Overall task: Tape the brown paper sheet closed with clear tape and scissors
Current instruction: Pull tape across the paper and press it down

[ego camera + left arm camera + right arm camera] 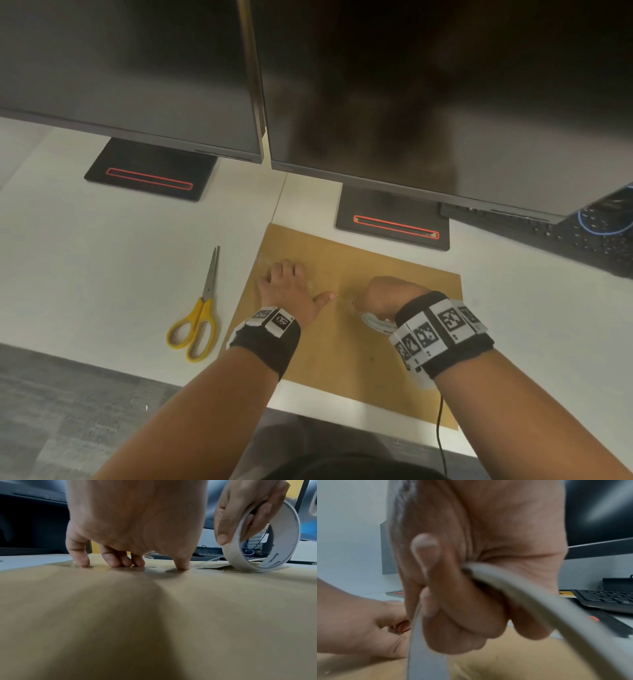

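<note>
A brown paper sheet (346, 339) lies flat on the white desk, its near edge at the desk's front. My left hand (289, 291) lies spread on the paper's left part, fingertips (84, 562) and thumb pressing a strip of clear tape down. My right hand (387, 296) grips the clear tape roll (267, 545) just right of the left thumb; its fingers curl through the ring (530, 601). A short stretch of tape (344, 298) runs from the roll to the left thumb. Yellow-handled scissors (200, 313) lie on the desk left of the paper, blades pointing away.
Two dark monitors (428, 102) stand at the back on black bases with red slots (394, 226). A black keyboard (579, 240) sits at the far right. A thin black cable (441, 431) hangs from my right wrist over the desk's front edge.
</note>
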Tool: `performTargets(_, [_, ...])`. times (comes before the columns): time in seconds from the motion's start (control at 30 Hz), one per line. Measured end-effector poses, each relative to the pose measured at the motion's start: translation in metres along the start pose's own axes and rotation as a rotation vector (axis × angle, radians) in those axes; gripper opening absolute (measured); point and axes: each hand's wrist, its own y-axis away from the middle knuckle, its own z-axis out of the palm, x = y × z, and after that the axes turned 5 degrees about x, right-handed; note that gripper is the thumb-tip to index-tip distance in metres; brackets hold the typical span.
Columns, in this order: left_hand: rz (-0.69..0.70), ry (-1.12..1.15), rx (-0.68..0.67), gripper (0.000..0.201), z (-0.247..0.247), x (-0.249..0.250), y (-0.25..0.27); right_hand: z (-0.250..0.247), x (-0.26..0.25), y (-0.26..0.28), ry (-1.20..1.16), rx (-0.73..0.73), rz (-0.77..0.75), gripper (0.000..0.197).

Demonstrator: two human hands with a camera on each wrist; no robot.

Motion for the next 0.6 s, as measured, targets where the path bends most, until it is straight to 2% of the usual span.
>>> performTargets(0.1, [-0.031, -0.010, -0.043, 0.091, -0.003, 0.002, 0.000, 0.002, 0.003, -0.003, 0.094, 0.005, 0.029, 0.029])
performTargets(0.17, [-0.049, -0.011, -0.070, 0.088, -0.005, 0.005, -0.003, 0.003, 0.005, -0.003, 0.136, 0.017, 0.028, 0.032])
performTargets(0.2, [-0.025, 0.001, -0.074, 0.082, -0.004, 0.007, -0.004, 0.004, 0.004, -0.003, 0.156, 0.031, 0.025, 0.031])
performTargets(0.3, [0.161, 0.102, -0.075, 0.051, 0.001, 0.017, -0.003, 0.005, 0.005, -0.002, 0.160, 0.061, 0.014, 0.027])
performTargets(0.37, [0.227, 0.171, -0.072, 0.042, 0.006, 0.020, 0.001, 0.006, 0.008, -0.001, 0.143, 0.070, 0.005, 0.029])
performTargets(0.5, [0.240, 0.161, 0.015, 0.042, 0.009, 0.017, 0.009, 0.007, 0.011, -0.001, 0.114, 0.086, -0.013, 0.026])
performTargets(0.6, [0.232, 0.159, 0.002, 0.047, 0.009, 0.019, 0.009, 0.007, 0.011, 0.000, 0.106, 0.088, -0.008, 0.028])
